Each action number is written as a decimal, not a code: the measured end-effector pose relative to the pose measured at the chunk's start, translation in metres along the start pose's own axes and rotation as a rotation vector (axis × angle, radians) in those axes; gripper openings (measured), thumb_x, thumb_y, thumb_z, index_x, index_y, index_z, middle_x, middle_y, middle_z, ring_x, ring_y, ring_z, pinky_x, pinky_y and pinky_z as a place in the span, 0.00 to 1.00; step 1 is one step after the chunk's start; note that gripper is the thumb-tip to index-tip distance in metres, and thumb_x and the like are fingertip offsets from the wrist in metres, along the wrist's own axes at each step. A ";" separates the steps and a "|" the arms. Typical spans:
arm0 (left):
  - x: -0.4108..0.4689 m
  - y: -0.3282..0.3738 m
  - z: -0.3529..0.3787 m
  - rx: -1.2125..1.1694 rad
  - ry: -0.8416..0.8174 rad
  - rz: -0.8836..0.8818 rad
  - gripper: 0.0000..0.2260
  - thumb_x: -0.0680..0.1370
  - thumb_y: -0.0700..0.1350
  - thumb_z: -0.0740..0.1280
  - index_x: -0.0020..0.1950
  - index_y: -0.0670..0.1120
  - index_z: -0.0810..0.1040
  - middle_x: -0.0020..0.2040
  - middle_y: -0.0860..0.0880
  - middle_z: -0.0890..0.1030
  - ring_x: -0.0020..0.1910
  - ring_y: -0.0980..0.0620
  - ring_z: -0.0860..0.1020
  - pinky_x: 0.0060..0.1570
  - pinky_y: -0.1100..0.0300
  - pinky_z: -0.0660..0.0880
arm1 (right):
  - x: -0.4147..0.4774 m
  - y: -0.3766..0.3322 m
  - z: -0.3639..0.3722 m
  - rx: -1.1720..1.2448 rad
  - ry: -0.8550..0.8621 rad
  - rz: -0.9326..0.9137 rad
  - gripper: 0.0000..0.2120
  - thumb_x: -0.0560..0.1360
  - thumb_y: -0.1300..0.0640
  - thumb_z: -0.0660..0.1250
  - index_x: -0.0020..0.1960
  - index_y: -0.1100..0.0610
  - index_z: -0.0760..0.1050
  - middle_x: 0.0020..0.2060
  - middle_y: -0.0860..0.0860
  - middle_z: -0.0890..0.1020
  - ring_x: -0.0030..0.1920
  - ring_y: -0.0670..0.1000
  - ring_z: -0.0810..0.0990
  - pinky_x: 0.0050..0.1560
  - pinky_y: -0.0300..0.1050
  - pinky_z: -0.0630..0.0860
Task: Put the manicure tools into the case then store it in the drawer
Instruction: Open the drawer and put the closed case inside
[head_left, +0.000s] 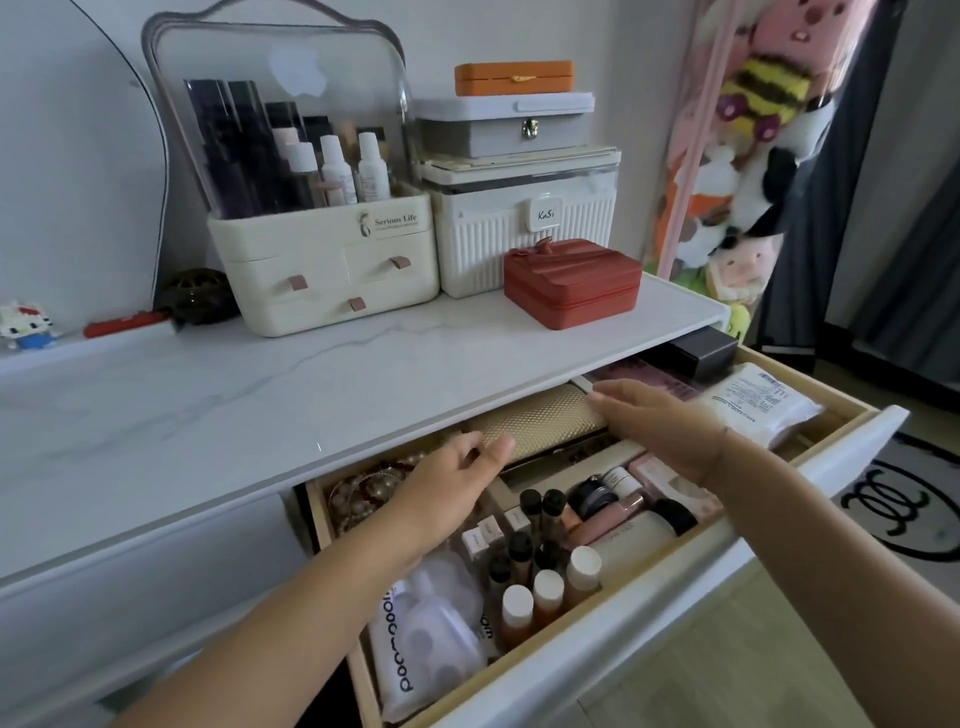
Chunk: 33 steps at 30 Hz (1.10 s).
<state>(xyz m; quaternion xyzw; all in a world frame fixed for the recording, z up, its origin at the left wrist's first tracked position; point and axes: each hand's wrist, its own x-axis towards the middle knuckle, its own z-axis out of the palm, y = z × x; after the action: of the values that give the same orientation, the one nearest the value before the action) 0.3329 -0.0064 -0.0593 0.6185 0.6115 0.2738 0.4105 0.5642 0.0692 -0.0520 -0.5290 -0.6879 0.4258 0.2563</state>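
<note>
A gold textured manicure case (540, 421) lies closed at the back of the open drawer (675, 587), partly under the tabletop edge. My left hand (457, 475) touches the case's near left corner with its fingertips. My right hand (660, 421) rests on the case's right end with fingers stretched out flat. No loose manicure tools show.
The drawer also holds small bottles (540, 582), white pouches (431, 629), beads (363, 493), a white packet (758, 405) and a dark box (701, 351). On the marble tabletop (234, 410) stand a cosmetics organizer (322, 244), stacked boxes (524, 208) and a red case (571, 283).
</note>
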 end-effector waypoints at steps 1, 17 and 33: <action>-0.004 0.000 -0.001 0.061 -0.028 0.007 0.45 0.64 0.75 0.53 0.76 0.53 0.57 0.75 0.54 0.63 0.72 0.53 0.63 0.71 0.53 0.60 | -0.008 0.001 -0.001 -0.072 -0.044 -0.053 0.34 0.72 0.40 0.65 0.72 0.55 0.62 0.68 0.50 0.70 0.67 0.49 0.70 0.68 0.46 0.67; -0.048 0.004 0.011 0.701 -0.352 0.237 0.55 0.63 0.71 0.68 0.74 0.59 0.32 0.74 0.61 0.29 0.71 0.58 0.27 0.74 0.45 0.37 | -0.073 -0.004 0.017 -0.543 -0.314 -0.330 0.52 0.59 0.39 0.76 0.72 0.34 0.46 0.72 0.32 0.49 0.72 0.38 0.52 0.71 0.40 0.57; -0.029 -0.049 -0.086 0.927 0.340 0.148 0.41 0.69 0.68 0.64 0.76 0.57 0.50 0.78 0.55 0.50 0.77 0.54 0.49 0.74 0.48 0.42 | 0.032 -0.004 0.074 -0.597 0.278 -0.399 0.44 0.61 0.27 0.53 0.73 0.46 0.58 0.75 0.48 0.56 0.76 0.50 0.47 0.74 0.56 0.40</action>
<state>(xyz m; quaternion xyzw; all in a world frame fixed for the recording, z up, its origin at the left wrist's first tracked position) 0.2314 -0.0245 -0.0518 0.7243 0.6815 0.0987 -0.0334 0.4923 0.0759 -0.0891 -0.4887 -0.8297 0.0725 0.2598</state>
